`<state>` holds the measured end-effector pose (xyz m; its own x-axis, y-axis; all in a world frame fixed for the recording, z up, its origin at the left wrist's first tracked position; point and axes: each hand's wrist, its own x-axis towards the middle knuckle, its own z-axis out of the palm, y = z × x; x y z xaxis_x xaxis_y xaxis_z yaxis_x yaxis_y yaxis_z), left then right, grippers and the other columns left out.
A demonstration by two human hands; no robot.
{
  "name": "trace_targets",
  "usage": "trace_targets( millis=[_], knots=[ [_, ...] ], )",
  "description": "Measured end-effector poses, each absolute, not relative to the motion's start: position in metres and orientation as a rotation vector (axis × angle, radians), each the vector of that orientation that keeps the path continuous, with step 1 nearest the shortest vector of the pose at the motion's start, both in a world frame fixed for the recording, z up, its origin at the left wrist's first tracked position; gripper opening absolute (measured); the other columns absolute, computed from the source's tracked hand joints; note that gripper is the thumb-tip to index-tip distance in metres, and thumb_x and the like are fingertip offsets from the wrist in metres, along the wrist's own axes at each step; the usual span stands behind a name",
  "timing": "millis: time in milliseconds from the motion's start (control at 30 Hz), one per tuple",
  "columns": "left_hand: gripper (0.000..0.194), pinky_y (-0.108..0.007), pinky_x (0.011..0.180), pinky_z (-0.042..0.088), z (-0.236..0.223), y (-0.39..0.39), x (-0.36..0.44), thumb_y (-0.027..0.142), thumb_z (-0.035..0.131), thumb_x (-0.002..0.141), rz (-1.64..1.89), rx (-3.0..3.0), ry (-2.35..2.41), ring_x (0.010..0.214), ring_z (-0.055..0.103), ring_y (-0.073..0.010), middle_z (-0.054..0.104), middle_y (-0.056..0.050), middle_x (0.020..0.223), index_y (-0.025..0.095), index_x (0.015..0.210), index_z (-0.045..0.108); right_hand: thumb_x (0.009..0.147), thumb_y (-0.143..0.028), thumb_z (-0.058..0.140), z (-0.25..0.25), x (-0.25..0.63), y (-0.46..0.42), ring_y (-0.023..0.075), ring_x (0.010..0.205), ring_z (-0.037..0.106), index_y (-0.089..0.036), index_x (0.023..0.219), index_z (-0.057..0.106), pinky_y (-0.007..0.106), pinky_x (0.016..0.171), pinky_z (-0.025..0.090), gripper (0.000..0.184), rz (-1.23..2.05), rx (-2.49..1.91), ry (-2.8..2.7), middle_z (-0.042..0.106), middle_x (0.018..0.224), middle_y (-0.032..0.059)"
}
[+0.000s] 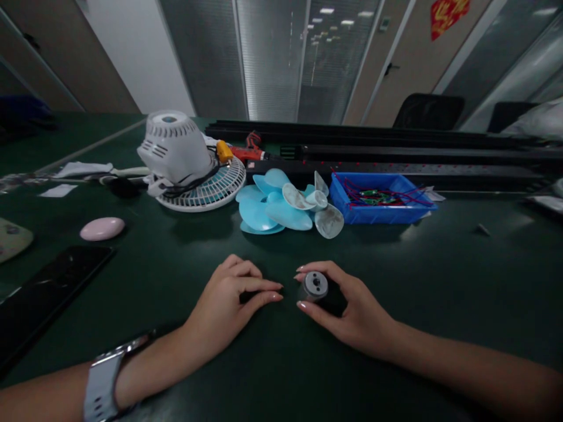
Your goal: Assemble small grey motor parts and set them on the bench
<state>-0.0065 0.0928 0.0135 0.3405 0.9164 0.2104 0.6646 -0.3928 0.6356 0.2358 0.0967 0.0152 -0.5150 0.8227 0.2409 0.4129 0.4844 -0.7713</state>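
Observation:
My right hand (356,310) curls its thumb and fingers around a small upright cylinder (316,283). Its round grey top has a dark centre hole and smaller holes beside it; the exact kind does not show. Just to the left, my left hand (231,293) rests low over the table in a pinch, with thumb and index fingertips almost meeting and pointing at the cylinder. Anything between those tips is too small to make out. The left fingertips and the cylinder are apart. Beyond both hands lie stacked light-blue fan blades (285,211), one with a greyish, dusty-looking surface.
A white fan head with its grille (202,187) lies at the back left, near an orange-red power drill (248,152). A blue bin (382,214) holds red wires and green circuit boards. Long black rails (396,155) span the back. At left are a pink oval object (102,228) and a black slab (53,293).

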Motion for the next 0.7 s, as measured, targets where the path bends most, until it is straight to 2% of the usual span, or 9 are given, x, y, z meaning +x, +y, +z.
trace_targets(
  millis=[133,200,400,700],
  knots=[
    [0.031,-0.031,0.071,0.047,0.022,0.089,-0.001,0.042,0.058,0.088,0.817,2.010,1.481,0.083,0.057,-0.0192,0.067,-0.003,0.085,0.029,0.114,0.070,0.082,-0.028,0.070,0.019,0.236,0.097,0.0196,0.105,0.063,-0.023,0.119,0.057,0.035,0.092,0.053,0.039,0.934,-0.993,-2.094,0.065,0.115,0.0055],
    [0.034,-0.031,0.070,0.047,0.025,0.089,0.000,0.042,0.051,0.091,0.872,1.890,1.528,0.081,0.059,-0.0185,0.067,-0.003,0.087,0.025,0.117,0.066,0.081,-0.028,0.071,0.020,0.236,0.097,0.0198,0.105,0.063,-0.024,0.119,0.058,0.035,0.092,0.053,0.040,0.950,-0.987,-2.087,0.065,0.115,0.0053],
    [0.032,-0.030,0.066,0.047,0.024,0.091,0.000,0.042,0.048,0.092,0.977,1.682,1.508,0.074,0.062,-0.0170,0.064,-0.001,0.079,0.020,0.113,0.059,0.081,-0.029,0.071,0.021,0.237,0.099,0.0195,0.106,0.064,-0.025,0.119,0.060,0.036,0.093,0.053,0.040,0.976,-0.986,-2.077,0.066,0.115,0.0042],
    [0.028,-0.030,0.067,0.046,0.020,0.092,-0.002,0.039,0.051,0.091,1.049,1.617,1.468,0.074,0.060,-0.0162,0.063,-0.001,0.080,0.020,0.111,0.054,0.081,-0.028,0.072,0.020,0.236,0.098,0.0190,0.106,0.064,-0.024,0.119,0.060,0.036,0.094,0.053,0.040,0.956,-0.986,-2.083,0.067,0.115,0.0039]
  ],
)
